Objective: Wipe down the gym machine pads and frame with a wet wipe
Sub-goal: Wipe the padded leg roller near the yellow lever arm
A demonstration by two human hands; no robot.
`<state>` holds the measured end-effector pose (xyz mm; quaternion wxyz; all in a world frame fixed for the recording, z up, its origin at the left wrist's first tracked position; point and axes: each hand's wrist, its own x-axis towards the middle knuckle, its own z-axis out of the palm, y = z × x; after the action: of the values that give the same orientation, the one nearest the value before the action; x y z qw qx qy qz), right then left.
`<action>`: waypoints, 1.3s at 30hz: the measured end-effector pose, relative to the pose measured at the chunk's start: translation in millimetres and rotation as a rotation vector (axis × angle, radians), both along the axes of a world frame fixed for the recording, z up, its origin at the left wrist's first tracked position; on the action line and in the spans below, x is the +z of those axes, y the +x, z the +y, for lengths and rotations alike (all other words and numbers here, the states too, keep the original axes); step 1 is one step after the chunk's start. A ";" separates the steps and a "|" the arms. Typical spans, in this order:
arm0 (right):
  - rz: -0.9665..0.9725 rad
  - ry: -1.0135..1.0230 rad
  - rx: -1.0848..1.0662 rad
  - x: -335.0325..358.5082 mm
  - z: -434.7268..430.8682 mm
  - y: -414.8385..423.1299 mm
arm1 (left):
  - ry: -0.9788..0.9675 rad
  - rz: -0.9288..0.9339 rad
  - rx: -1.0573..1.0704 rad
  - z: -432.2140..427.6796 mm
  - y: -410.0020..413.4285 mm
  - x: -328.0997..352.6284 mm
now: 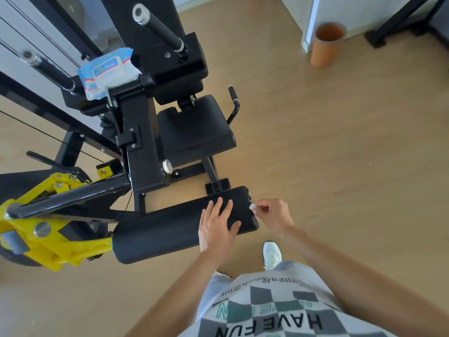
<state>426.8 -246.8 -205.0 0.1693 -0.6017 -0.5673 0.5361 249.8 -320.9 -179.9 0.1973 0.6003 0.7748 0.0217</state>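
Just ahead of me, my left hand (217, 224) lay flat, fingers spread, on the roller pad (165, 229), its long axis running lower left to upper right. My right hand (273, 212) pinched the wet wipe (253, 207) against its right end. Beyond, the wipes pack (109, 70) sat on the frame (143, 152).

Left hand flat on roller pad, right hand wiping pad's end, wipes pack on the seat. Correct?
No: head view shows the wipes pack on the upper frame, not the seat. Left hand flat on the roller pad, right hand pinching the wipe at its end, as stated.
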 end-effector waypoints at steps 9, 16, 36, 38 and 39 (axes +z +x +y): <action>-0.027 -0.119 -0.119 -8.5 20.5 11.2 | -0.071 -0.060 -0.030 24.6 -13.5 5.8; 0.024 -0.080 -0.137 -1.2 16.1 -14.3 | -0.001 0.008 -0.009 24.9 -10.1 14.2; 0.106 -0.142 -0.080 5.6 29.7 -5.8 | 0.029 -0.062 -0.015 29.9 -13.2 8.0; 0.088 -0.106 -0.043 3.4 21.2 -10.3 | 0.060 -0.071 -0.001 19.8 -13.1 7.9; 0.078 -0.091 -0.040 4.1 17.8 -9.9 | 0.055 -0.078 -0.005 14.8 -13.6 7.1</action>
<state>416.9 -229.0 -200.9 0.1745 -0.5985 -0.5233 0.5809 236.2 -306.0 -172.8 0.2109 0.6062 0.7640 0.0658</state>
